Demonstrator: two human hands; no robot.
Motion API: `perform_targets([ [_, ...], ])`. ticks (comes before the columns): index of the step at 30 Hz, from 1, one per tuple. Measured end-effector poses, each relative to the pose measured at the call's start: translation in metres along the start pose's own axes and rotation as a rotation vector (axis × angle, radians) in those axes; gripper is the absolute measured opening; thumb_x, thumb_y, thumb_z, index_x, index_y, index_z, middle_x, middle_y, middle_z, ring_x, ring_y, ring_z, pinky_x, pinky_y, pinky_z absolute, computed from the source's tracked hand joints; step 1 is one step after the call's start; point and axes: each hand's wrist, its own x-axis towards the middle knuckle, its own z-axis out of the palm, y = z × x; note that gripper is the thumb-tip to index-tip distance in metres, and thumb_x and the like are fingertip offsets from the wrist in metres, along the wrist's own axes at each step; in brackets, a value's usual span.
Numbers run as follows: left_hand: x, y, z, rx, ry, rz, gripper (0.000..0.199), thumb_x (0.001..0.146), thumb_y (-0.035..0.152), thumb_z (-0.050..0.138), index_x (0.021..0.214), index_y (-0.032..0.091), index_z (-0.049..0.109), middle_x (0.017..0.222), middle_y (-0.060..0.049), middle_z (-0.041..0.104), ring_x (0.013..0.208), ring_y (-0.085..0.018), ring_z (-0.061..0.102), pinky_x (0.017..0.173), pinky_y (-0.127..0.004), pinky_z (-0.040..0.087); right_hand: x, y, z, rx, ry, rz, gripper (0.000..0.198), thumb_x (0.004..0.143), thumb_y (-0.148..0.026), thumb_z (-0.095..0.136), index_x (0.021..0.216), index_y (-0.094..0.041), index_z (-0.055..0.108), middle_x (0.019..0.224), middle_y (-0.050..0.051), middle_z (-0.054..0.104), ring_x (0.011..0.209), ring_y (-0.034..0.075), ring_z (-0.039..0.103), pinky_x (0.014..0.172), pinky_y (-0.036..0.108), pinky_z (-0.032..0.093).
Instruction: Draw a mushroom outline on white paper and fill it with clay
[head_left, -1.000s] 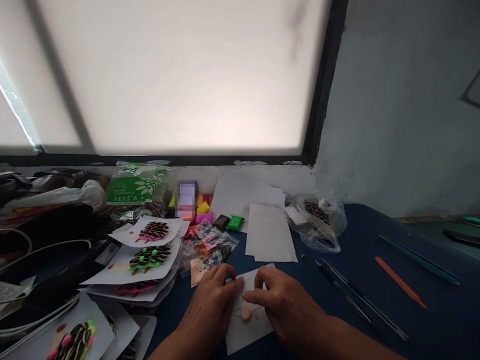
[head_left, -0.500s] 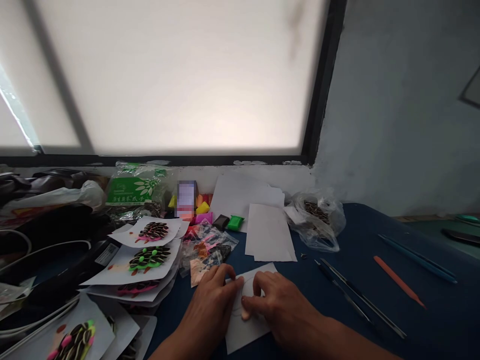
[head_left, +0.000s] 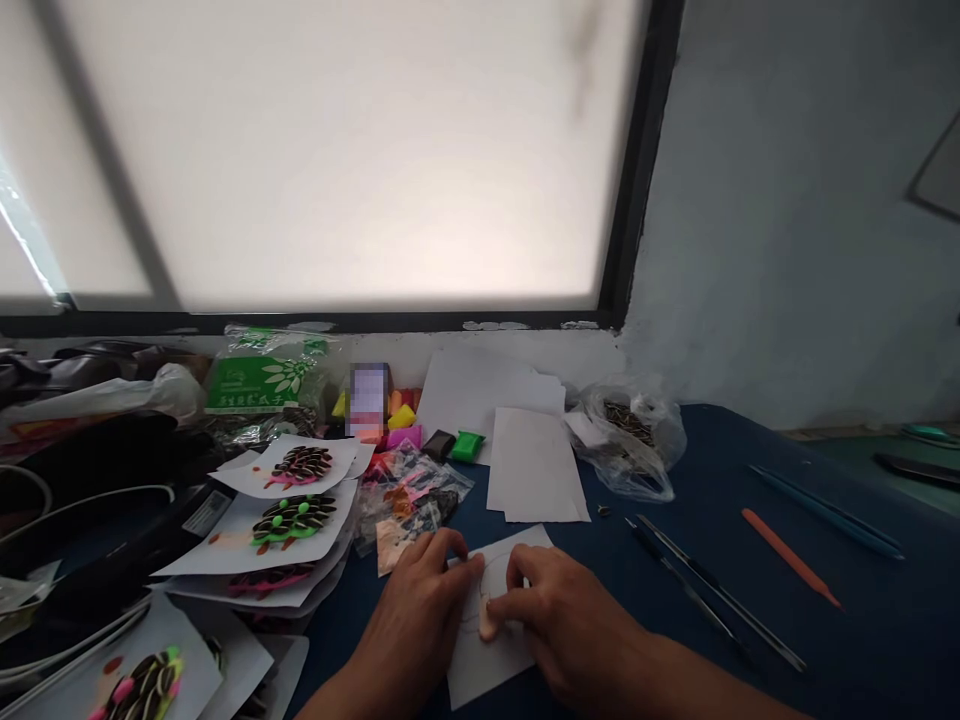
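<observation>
At left, at least four seed-picture cards (head_left: 296, 518) overlap, edges jutting. Next, left hand (head_left: 420, 605), fingers bent at the left edge of one white sheet (head_left: 480, 685); can't tell if pinching. One peach clay piece (head_left: 487, 628) lies on the sheet between the two separated hands. Right hand (head_left: 559, 605): thumb touching clay, grip unclear. Bare tabletop (head_left: 619, 560), then four slim tools (head_left: 791, 558), well apart from the sheet.

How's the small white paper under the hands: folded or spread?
Spread: the paper lies flat on the dark blue table, both ends showing beyond left hand and right hand.
</observation>
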Motion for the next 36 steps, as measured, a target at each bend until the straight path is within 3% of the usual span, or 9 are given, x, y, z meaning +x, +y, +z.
perform_targets([
  [4, 0.0, 0.0, 0.001, -0.001, 0.016, -0.015, 0.037, 0.097, 0.016, 0.037, 0.108, 0.019, 0.072, 0.106, -0.014, 0.061, 0.091, -0.029, 0.059, 0.075, -0.045, 0.052, -0.002, -0.004, 0.008, -0.129, -0.006, -0.051, 0.027, 0.09, -0.017, 0.054, 0.106, -0.021, 0.076, 0.093, 0.009, 0.063, 0.08, 0.021, 0.056, 0.067, 0.031, 0.039],
  [8, 0.0, 0.0, 0.002, 0.006, 0.03, -0.019, 0.038, 0.097, 0.016, 0.035, 0.107, 0.021, 0.072, 0.105, -0.012, 0.061, 0.09, -0.028, 0.059, 0.075, -0.043, 0.051, -0.002, -0.009, 0.013, -0.243, -0.008, -0.095, 0.025, 0.09, -0.017, 0.052, 0.098, -0.015, 0.076, 0.089, 0.011, 0.063, 0.077, 0.021, 0.054, 0.065, 0.032, 0.037],
  [12, -0.001, 0.0, 0.005, 0.018, 0.058, -0.03, 0.035, 0.096, 0.015, 0.038, 0.106, 0.022, 0.071, 0.106, -0.011, 0.061, 0.09, -0.026, 0.058, 0.075, -0.04, 0.05, -0.003, -0.008, 0.018, -0.188, 0.04, -0.112, 0.019, 0.086, -0.015, 0.055, 0.091, -0.013, 0.074, 0.09, 0.011, 0.062, 0.077, 0.021, 0.056, 0.064, 0.031, 0.039],
  [18, 0.0, 0.001, 0.002, 0.02, 0.044, -0.015, 0.034, 0.096, 0.013, 0.04, 0.105, 0.022, 0.072, 0.105, -0.011, 0.062, 0.09, -0.027, 0.059, 0.075, -0.04, 0.05, 0.0, -0.007, 0.023, -0.155, 0.119, -0.095, 0.019, 0.09, -0.012, 0.055, 0.077, -0.014, 0.07, 0.083, 0.007, 0.063, 0.076, 0.018, 0.059, 0.065, 0.028, 0.04],
  [26, 0.001, 0.003, -0.001, 0.017, 0.015, -0.017, 0.035, 0.097, 0.013, 0.039, 0.107, 0.021, 0.072, 0.106, -0.012, 0.062, 0.091, -0.028, 0.059, 0.075, -0.042, 0.051, 0.003, -0.002, 0.029, -0.107, 0.22, -0.153, 0.016, 0.089, -0.008, 0.058, 0.077, -0.012, 0.067, 0.083, 0.007, 0.065, 0.077, 0.019, 0.059, 0.068, 0.029, 0.044],
  [29, 0.001, 0.003, -0.002, 0.015, 0.002, -0.017, 0.035, 0.096, 0.012, 0.039, 0.107, 0.02, 0.072, 0.106, -0.012, 0.061, 0.091, -0.029, 0.059, 0.076, -0.043, 0.051, 0.003, -0.004, 0.02, -0.002, 0.182, -0.173, 0.013, 0.089, -0.007, 0.059, 0.08, -0.012, 0.067, 0.089, 0.008, 0.066, 0.081, 0.019, 0.06, 0.071, 0.029, 0.046],
  [33, 0.002, 0.003, -0.004, 0.011, -0.013, -0.02, 0.029, 0.094, 0.014, 0.046, 0.106, 0.018, 0.072, 0.106, -0.013, 0.061, 0.091, -0.03, 0.059, 0.075, -0.043, 0.051, 0.003, -0.01, 0.002, 0.227, 0.022, -0.21, 0.012, 0.086, -0.003, 0.064, 0.082, -0.015, 0.067, 0.098, 0.005, 0.068, 0.091, 0.017, 0.062, 0.08, 0.026, 0.049],
  [36, 0.002, 0.003, -0.003, 0.007, -0.014, -0.02, 0.03, 0.093, 0.013, 0.046, 0.106, 0.02, 0.072, 0.107, -0.012, 0.061, 0.092, -0.029, 0.059, 0.076, -0.042, 0.051, 0.005, -0.009, -0.007, 0.354, 0.017, -0.133, 0.013, 0.088, -0.005, 0.064, 0.083, -0.016, 0.068, 0.094, 0.003, 0.066, 0.085, 0.015, 0.063, 0.075, 0.023, 0.05],
])
